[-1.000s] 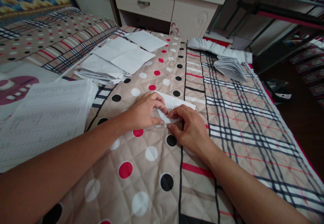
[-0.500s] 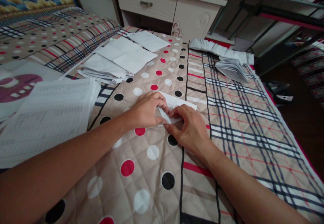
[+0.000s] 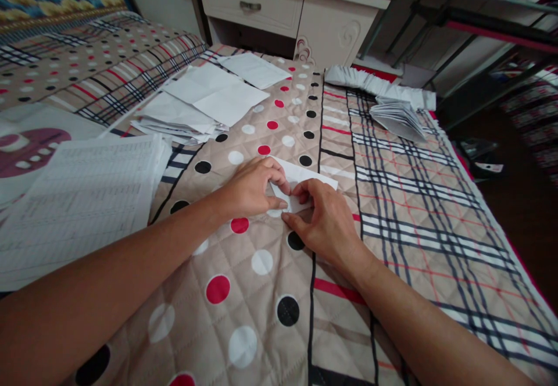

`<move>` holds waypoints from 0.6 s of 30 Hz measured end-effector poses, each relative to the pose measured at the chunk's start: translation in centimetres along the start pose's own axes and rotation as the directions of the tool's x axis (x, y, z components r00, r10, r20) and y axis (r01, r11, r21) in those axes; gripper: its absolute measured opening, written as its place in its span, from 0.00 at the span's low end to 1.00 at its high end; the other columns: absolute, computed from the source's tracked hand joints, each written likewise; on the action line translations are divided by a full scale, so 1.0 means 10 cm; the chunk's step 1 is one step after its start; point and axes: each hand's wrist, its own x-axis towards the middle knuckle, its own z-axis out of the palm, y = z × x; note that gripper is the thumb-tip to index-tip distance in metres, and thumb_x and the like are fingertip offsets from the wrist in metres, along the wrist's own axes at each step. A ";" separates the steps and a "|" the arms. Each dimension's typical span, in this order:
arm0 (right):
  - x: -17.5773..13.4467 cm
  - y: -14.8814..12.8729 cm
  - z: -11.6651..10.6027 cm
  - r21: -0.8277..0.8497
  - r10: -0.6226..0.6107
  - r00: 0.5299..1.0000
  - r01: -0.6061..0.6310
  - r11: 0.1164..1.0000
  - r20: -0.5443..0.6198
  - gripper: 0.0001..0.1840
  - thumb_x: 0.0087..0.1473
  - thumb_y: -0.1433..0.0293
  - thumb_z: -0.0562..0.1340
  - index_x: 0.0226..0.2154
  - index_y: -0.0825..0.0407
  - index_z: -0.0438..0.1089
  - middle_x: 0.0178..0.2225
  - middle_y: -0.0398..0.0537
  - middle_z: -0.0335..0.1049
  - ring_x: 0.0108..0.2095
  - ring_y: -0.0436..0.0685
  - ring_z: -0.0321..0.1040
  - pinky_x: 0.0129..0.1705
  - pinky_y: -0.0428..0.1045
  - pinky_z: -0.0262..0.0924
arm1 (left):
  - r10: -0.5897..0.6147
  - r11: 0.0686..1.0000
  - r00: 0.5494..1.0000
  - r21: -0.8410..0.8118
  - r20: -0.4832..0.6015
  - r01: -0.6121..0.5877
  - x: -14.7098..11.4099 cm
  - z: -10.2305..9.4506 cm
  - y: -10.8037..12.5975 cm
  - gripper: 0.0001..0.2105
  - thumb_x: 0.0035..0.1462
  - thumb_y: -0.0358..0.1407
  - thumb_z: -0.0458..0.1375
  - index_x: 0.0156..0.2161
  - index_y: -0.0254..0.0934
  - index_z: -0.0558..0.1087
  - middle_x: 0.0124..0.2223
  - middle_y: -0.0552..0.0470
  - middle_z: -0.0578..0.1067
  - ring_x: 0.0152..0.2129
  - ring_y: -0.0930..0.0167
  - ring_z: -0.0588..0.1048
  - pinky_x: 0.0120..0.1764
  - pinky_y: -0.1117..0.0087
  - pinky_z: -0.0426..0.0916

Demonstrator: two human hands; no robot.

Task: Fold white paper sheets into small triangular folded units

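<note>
My grip is a two-handed one: thumb and forefinger of my left hand (image 3: 253, 188) curl at the left part of a small white paper (image 3: 307, 177), and those of my right hand (image 3: 329, 217) curl over its near right part. Each thumb stands a little apart from its forefinger, and I cannot tell whether either pair truly pinches the paper or only presses on it. The paper lies in front of me on the quilt (image 3: 244, 293), its far edge and far right corner showing past my fingers.

I judge it very light and thin, easy to bend and crease, and apt to slide on the cloth. The padding beneath is likely soft, so pressing straight down may dent the quilt rather than sharpen a crease. I'd take hold close to the edges with fingertips, one hand steadying, without tugging, since thin paper could tear or wrinkle.

Beyond my left arm lie loose white sheets (image 3: 231, 95) and a stack of printed sheets (image 3: 87, 194); to the far right sits a fanned bundle of folded papers (image 3: 396, 120).
</note>
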 end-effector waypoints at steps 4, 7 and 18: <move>0.00 0.00 0.01 0.001 -0.005 1.000 0.005 1.000 -0.016 0.17 0.42 0.68 0.69 0.36 0.50 0.65 0.33 0.45 0.70 0.36 0.58 0.67 0.37 0.53 0.55 | -0.031 0.999 1.000 0.020 -0.004 0.031 0.01 0.00 0.03 0.12 0.40 0.36 0.70 0.33 0.41 0.78 0.43 0.52 0.72 0.44 0.64 0.70 0.52 0.59 0.63; 0.00 0.00 0.01 0.001 0.000 1.000 0.000 1.000 -0.012 0.17 0.42 0.67 0.69 0.36 0.50 0.65 0.34 0.46 0.70 0.36 0.59 0.66 0.37 0.53 0.55 | -0.027 0.999 1.000 0.024 -0.015 0.027 0.02 0.00 0.03 0.13 0.39 0.37 0.71 0.34 0.40 0.78 0.42 0.51 0.73 0.44 0.63 0.70 0.51 0.59 0.64; -0.01 0.01 0.01 0.002 0.013 1.000 -0.012 1.000 -0.026 0.19 0.42 0.66 0.69 0.37 0.50 0.65 0.33 0.46 0.70 0.35 0.59 0.65 0.37 0.53 0.56 | 0.007 1.000 0.987 -0.012 -0.162 -0.009 0.00 0.09 0.00 0.06 0.47 0.34 0.67 0.31 0.39 0.76 0.38 0.53 0.75 0.39 0.67 0.73 0.48 0.62 0.66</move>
